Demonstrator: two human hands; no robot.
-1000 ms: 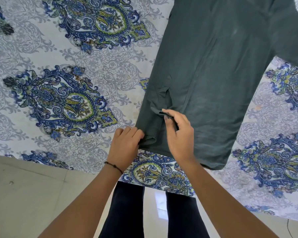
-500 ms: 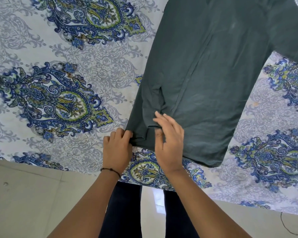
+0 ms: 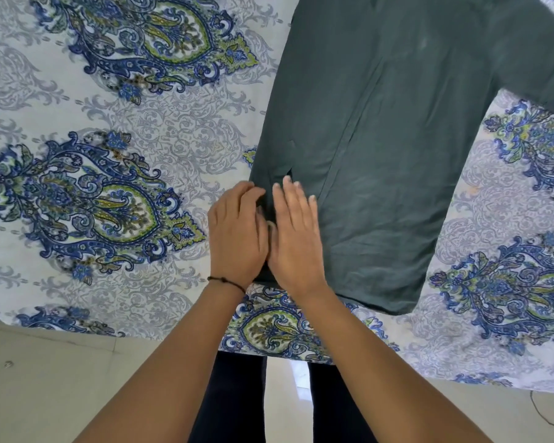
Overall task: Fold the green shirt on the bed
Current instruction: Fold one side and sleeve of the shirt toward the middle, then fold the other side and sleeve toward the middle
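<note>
**Shirt flat on bed, 2 hands at its hem corner**

Green shirt (image 3: 397, 155) lies spread on the bed (image 3: 141, 276), hem toward the bed's near edge. The bed's sheet is white, printed with blue-green medallions. Right hand (image 3: 296, 238) is flat with straight fingers, pressing the cloth and grasping nothing. Left hand (image 3: 237, 231) is just beside it, fingers bent at the shirt's side edge; grip cannot be told, blurred. Beyond the bed's near edge: pale tiled floor (image 3: 45, 378).

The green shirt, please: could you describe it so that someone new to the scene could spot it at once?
A bed sheet printed with blue and green paisley fills most of the head view. On its right half lies the green shirt, spread flat. It is the only plain, dark cloth on the sheet.
</note>
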